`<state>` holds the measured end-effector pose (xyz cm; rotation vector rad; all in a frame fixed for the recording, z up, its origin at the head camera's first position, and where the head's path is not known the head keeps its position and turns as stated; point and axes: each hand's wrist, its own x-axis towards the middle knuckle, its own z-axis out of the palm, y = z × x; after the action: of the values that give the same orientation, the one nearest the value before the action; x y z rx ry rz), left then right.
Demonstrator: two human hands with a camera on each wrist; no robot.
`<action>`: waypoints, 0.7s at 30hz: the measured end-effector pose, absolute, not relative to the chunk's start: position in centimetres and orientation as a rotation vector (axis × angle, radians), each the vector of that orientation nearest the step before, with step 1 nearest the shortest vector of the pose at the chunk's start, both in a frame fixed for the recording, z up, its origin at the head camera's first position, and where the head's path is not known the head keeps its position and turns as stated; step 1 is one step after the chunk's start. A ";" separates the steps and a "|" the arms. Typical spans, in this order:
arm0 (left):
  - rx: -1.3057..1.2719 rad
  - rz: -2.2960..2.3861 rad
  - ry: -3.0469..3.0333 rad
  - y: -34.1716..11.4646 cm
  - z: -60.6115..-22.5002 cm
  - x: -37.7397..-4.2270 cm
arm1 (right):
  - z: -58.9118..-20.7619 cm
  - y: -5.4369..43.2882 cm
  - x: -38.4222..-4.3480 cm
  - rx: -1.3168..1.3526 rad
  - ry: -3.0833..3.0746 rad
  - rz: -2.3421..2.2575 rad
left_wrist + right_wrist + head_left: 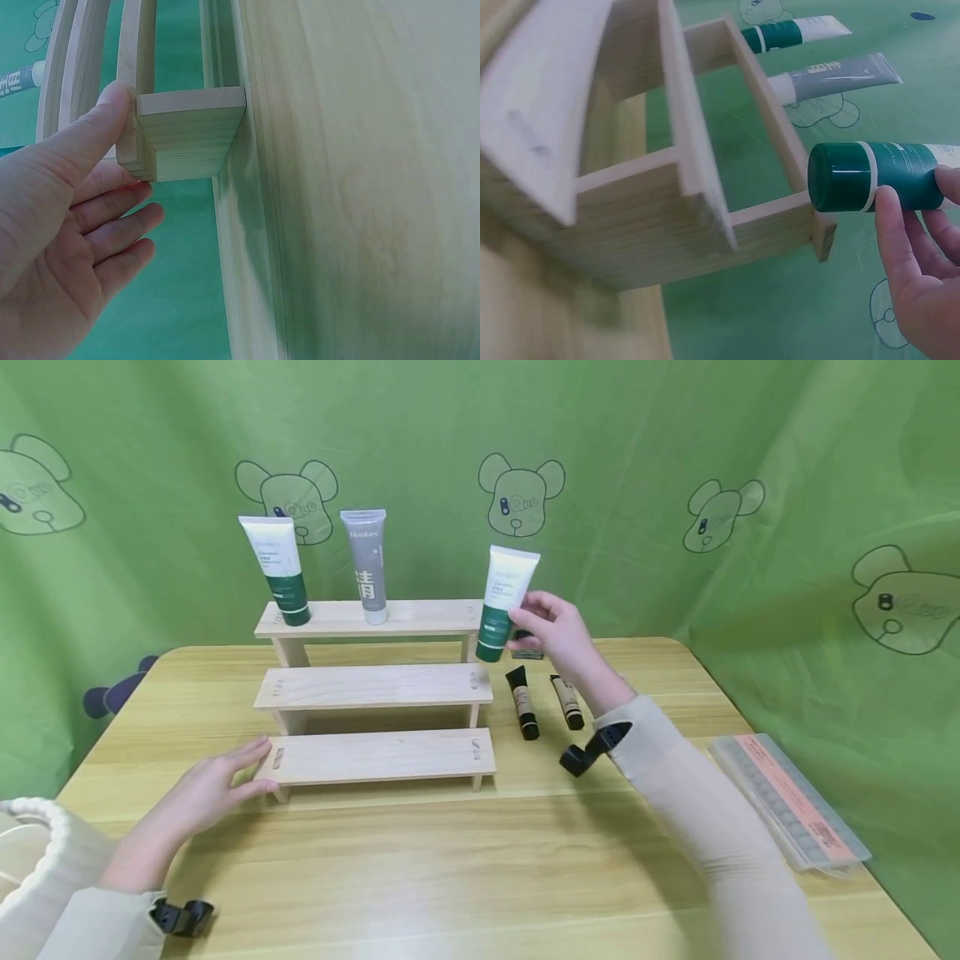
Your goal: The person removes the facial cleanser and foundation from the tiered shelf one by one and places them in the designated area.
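Note:
In my right hand (553, 631) a white and green squeeze tube (502, 603) is pinched, cap down and slightly tilted, beside the right end of the top shelf. The right wrist view shows its green cap (832, 178) close to the shelf's end. My left hand (206, 789) grips the left end of the lowest step of the wooden three-tier rack (375, 755), thumb on its front edge in the left wrist view. On the top tier stand another white and green tube (279, 568) at the left and a grey tube (367, 568) nearer the middle.
Right of the rack lie a black-capped small tube (524, 703) and a beige one (567, 702), with a small dark item (527, 652) partly behind my right hand. A clear lidded case (787, 800) lies at the right edge. A white basket (56, 852) stands front left.

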<state>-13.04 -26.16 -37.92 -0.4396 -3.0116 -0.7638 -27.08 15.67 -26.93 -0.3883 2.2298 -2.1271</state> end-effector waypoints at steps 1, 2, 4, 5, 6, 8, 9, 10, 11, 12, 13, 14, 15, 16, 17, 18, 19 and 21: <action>-0.440 -0.762 -3.011 -26.2 -37.9 -13.0 | -27.3 16.0 -26.8 -0.382 2.232 -2.116; -0.440 -0.762 -3.011 -26.2 -37.9 -13.0 | -27.6 16.3 -26.5 -0.375 2.232 -2.108; -0.442 -0.761 -3.009 -26.2 -37.9 -13.0 | -28.5 17.0 -26.0 -0.374 2.234 -2.083; -0.444 -0.760 -3.007 -26.2 -38.0 -13.0 | -29.0 17.4 -25.7 -0.371 2.234 -2.070; -0.446 -0.758 -3.006 -26.2 -38.0 -13.0 | -29.5 17.7 -25.4 -0.365 2.241 -2.054; -0.452 -0.753 -3.003 -26.2 -38.1 -13.0 | -30.6 18.5 -24.9 -0.351 2.241 -2.027; -0.455 -0.752 -3.002 -26.2 -38.1 -13.0 | -31.1 18.9 -24.6 -0.339 2.237 -2.015; -0.458 -0.752 -3.003 -26.2 -38.1 -13.0 | -31.7 19.2 -24.3 -0.325 2.232 -2.006; -0.459 -0.751 -3.002 -26.2 -38.1 -13.1 | -32.3 19.5 -24.0 -0.310 2.227 -1.995; -0.460 -0.751 -3.002 -26.2 -38.2 -13.0 | -32.8 19.9 -23.6 -0.297 2.218 -1.988; -0.459 -0.755 -3.001 -26.2 -38.2 -13.0 | -33.4 20.2 -23.3 -0.284 2.206 -1.983; -0.459 -0.757 -3.001 -26.2 -38.2 -13.0 | -33.8 20.4 -23.0 -0.275 2.197 -1.975; -0.457 -0.759 -3.001 -26.2 -38.1 -13.0 | -34.3 20.6 -22.6 -0.267 2.187 -1.967; -0.456 -0.760 -2.999 -26.2 -38.1 -13.0 | -34.8 20.9 -22.4 -0.261 2.181 -1.955; -0.455 -0.762 -2.998 -26.2 -38.1 -13.0 | -35.3 21.1 -22.1 -0.250 2.176 -1.941; -0.454 -0.764 -2.998 -26.2 -38.0 -13.0 | -35.7 21.3 -21.8 -0.241 2.177 -1.920; -0.455 -0.765 -2.998 -26.2 -38.0 -13.0 | -36.1 21.5 -21.6 -0.228 2.180 -1.897; -0.455 -0.764 -2.999 -26.1 -38.0 -13.0 | -37.0 22.0 -21.1 -0.207 2.193 -1.843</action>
<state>-13.00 -26.15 -37.95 -0.4548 -2.9987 -0.7641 -21.06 21.96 -36.99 -0.2066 2.1930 -1.8432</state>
